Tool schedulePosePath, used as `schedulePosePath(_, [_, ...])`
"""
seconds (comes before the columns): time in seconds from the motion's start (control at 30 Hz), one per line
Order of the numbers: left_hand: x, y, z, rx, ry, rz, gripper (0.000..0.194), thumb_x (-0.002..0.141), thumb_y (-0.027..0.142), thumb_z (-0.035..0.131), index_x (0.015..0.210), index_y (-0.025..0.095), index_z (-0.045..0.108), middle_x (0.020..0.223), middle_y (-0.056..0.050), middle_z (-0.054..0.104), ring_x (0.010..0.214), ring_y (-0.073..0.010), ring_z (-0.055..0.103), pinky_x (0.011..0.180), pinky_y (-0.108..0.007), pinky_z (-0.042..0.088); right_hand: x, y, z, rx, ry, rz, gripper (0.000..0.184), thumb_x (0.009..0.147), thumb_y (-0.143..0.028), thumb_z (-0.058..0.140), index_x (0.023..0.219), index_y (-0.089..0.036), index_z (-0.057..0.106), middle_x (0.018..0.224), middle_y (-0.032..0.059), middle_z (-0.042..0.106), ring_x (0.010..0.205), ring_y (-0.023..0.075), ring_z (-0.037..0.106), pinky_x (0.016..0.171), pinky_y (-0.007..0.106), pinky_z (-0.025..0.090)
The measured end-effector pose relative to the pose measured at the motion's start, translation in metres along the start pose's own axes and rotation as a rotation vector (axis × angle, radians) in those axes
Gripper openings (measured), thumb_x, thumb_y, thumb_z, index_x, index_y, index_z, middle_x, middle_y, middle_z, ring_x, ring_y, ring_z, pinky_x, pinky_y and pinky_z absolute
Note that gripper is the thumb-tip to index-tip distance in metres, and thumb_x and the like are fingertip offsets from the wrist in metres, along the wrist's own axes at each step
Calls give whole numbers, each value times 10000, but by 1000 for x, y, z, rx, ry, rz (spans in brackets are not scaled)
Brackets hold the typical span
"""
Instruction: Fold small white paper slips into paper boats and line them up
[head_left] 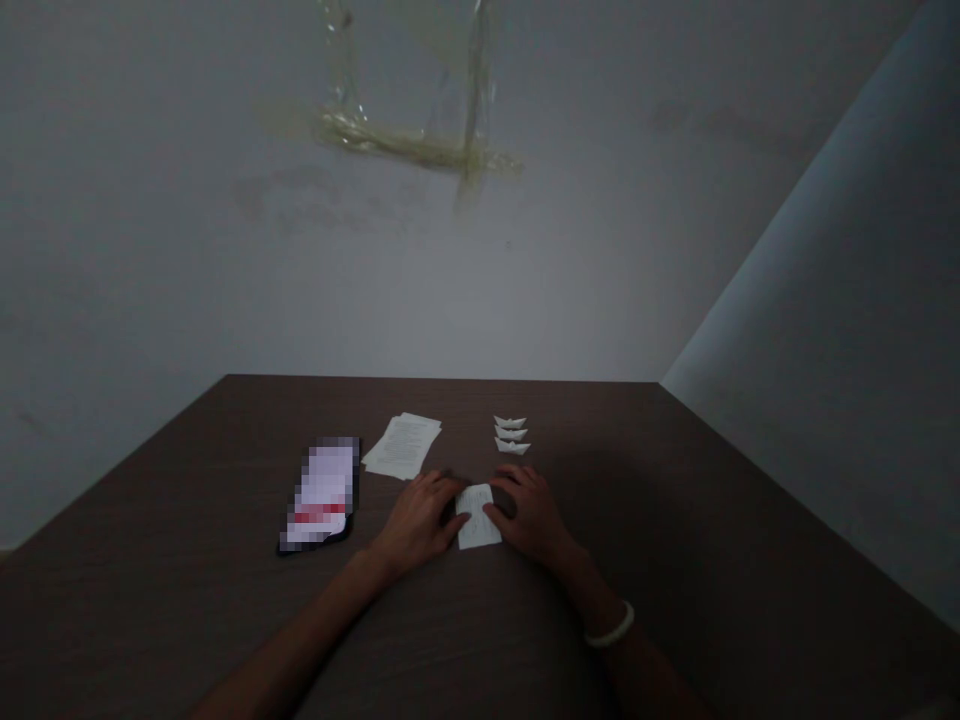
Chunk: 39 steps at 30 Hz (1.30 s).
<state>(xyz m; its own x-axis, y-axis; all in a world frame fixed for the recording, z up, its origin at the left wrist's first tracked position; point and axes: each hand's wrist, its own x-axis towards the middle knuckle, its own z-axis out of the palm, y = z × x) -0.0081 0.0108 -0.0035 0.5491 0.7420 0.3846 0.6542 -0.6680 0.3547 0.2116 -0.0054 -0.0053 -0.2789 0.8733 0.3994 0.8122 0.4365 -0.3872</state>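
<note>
A small piece of paper (478, 520) with faint print lies on the table between my two hands. My left hand (426, 515) grips its left side, with the thumb on the paper's edge and the fingers curved toward the upper left corner. On the opposite side, my right hand (534, 515) holds the right edge in the same way, thumb on top. Whether the paper is folded in layers I cannot tell. Just beyond my right hand, three folded paper boats (511, 434) stand in a short column. A stack of printed paper sheets (403, 445) lies beyond my left hand.
A phone (321, 490) with a blurred-out screen lies left of my left hand. The dark wooden table (600, 430) meets a grey wall (480, 300) at its far edge. Yellowed tape (405, 145) sticks to the wall above. A pale bracelet (611, 627) circles my right wrist.
</note>
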Motion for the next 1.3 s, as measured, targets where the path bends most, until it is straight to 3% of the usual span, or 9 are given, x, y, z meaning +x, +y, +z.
schedulePosePath(0.23, [1,4,-6,-27,-27,32,298,871,304,590,1147,195,568,1103,-90,624,1047,-282,543,932,-448,433,0,-2,4,105,26,0,179,770,-206,706,931,-210,629,1115,60,625,1040,242,530,922,399,398])
schedulePosePath(0.43, [1,2,-4,-30,-23,16,417,872,304,589,1266,202,498,1181,-99,585,1090,-280,518,950,-442,418,1,1,8,182,53,-2,134,746,-161,721,814,-196,611,993,44,657,940,218,551,862,365,408])
schedulePosePath(0.7, [0,2,-6,-63,-33,24,440,864,258,599,1287,215,487,1167,-84,585,1080,-262,524,955,-426,416,4,5,10,310,106,-15,152,720,-129,714,797,-205,606,928,35,669,888,199,598,857,354,432])
schedulePosePath(0.83, [1,5,-9,-50,-36,34,424,868,238,589,1280,208,496,1136,-86,592,1060,-266,528,947,-437,418,3,1,9,436,136,110,217,730,-152,704,911,-205,595,791,6,649,717,163,603,698,287,477])
schedulePosePath(0.93, [0,4,-8,-26,-32,43,388,869,227,586,1250,186,521,1116,-95,599,1043,-268,532,933,-436,426,3,0,9,466,133,100,286,742,-166,709,1007,-204,610,767,-3,654,659,147,593,654,267,476])
schedulePosePath(1.03, [0,3,-6,-8,-25,31,363,868,218,592,1225,175,545,1110,-97,612,1034,-270,538,927,-439,425,4,0,7,359,124,8,83,760,-167,705,817,-211,662,740,6,665,674,156,587,667,281,455])
schedulePosePath(1.13, [1,1,-6,-8,-21,-2,321,849,181,608,1169,173,585,1062,-88,639,998,-262,555,897,-422,435,5,0,5,339,126,-53,86,786,-161,689,724,-212,660,750,14,684,703,162,600,685,290,445])
schedulePosePath(1.3, [3,-1,-6,-9,3,4,83,870,169,583,891,167,664,863,-62,662,870,-235,575,800,-379,441,5,-1,4,360,142,-87,87,789,-143,683,740,-211,659,764,14,696,720,164,616,701,292,447])
